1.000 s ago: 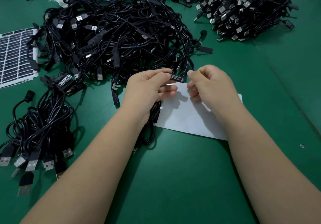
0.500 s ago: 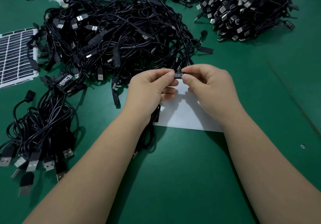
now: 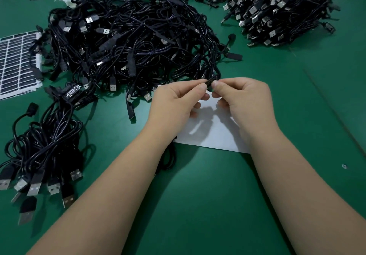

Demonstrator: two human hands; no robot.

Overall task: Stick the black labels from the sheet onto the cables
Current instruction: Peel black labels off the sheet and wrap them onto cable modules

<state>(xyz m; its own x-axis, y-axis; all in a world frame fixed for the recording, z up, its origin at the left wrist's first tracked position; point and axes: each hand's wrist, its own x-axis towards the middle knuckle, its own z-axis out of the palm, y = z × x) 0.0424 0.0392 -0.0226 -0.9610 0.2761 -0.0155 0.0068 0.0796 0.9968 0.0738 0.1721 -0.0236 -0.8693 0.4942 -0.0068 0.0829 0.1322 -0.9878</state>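
Note:
My left hand (image 3: 174, 102) and my right hand (image 3: 243, 100) meet fingertip to fingertip above a white sheet (image 3: 213, 134). Between their thumbs and forefingers they pinch a small black cable part with a black label (image 3: 210, 81) on it; the fingers hide most of it. The cable (image 3: 170, 155) hangs down under my left wrist. A label sheet (image 3: 17, 64) with rows of black labels lies at the far left edge.
A big heap of black USB cables (image 3: 128, 43) lies just behind my hands. A second heap (image 3: 277, 11) sits at the back right. A bundle of labelled cables (image 3: 43, 146) lies at the left. The table is green cloth (image 3: 198, 205).
My right hand came in from the right and closed its fingertips on the label next to my left fingers. The label's white print, plain before, is now turned edge-on and mostly covered.

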